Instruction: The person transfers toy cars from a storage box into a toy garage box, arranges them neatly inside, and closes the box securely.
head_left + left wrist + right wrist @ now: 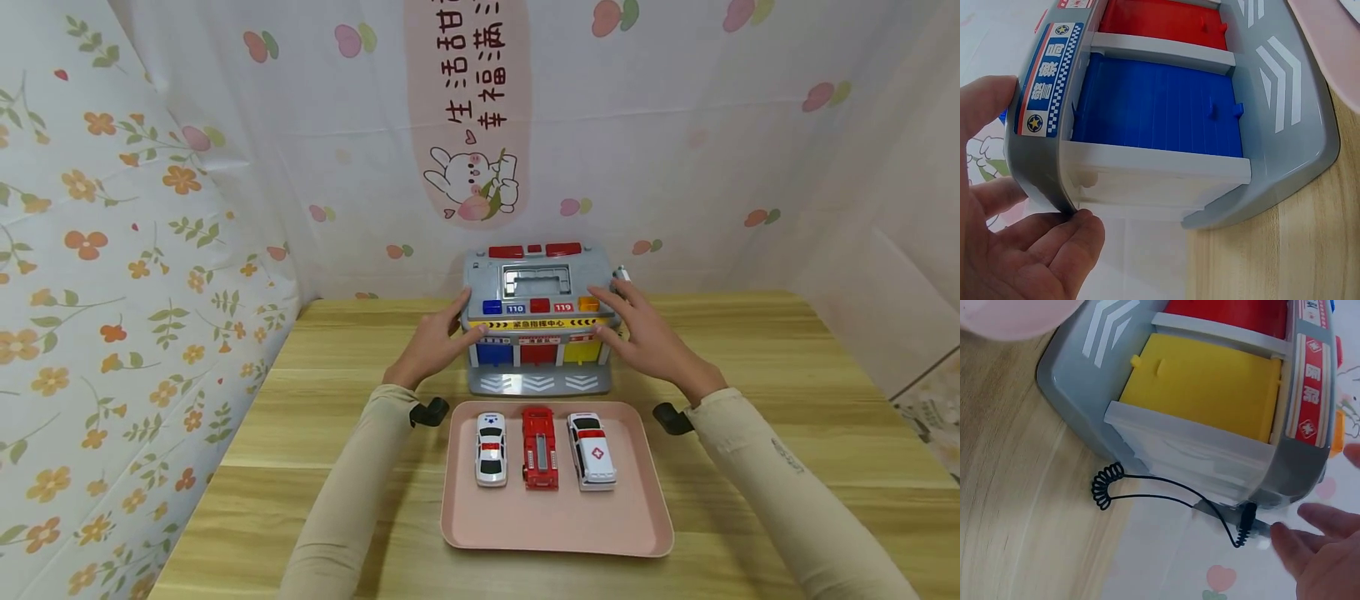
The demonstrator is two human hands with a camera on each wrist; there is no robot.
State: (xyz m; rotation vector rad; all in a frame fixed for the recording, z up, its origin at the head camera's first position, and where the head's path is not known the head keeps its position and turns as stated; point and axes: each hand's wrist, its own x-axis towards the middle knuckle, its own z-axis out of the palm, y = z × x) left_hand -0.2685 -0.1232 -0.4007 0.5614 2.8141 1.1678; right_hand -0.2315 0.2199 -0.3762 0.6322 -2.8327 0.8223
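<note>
A grey toy rescue station [537,312] with blue, red and yellow garage doors stands upright on the table. My left hand [435,342] holds its left end; in the left wrist view the thumb and curled fingers [1085,240] meet the roof's corner below the police sign. Near the right end of the roof is my right hand [652,337], its fingers spread. The right wrist view has these fingers [1329,519] slightly blurred and apart from the roof's corner. A coiled black cord [1107,486] hangs at that side, joined to a grey nozzle-like piece.
In front of the station lies a pink tray [555,533]. It holds a white police car [491,450], a red fire truck [540,450] and a white ambulance [592,454]. The wooden table [750,400] meets a patterned cloth backdrop [337,167] behind.
</note>
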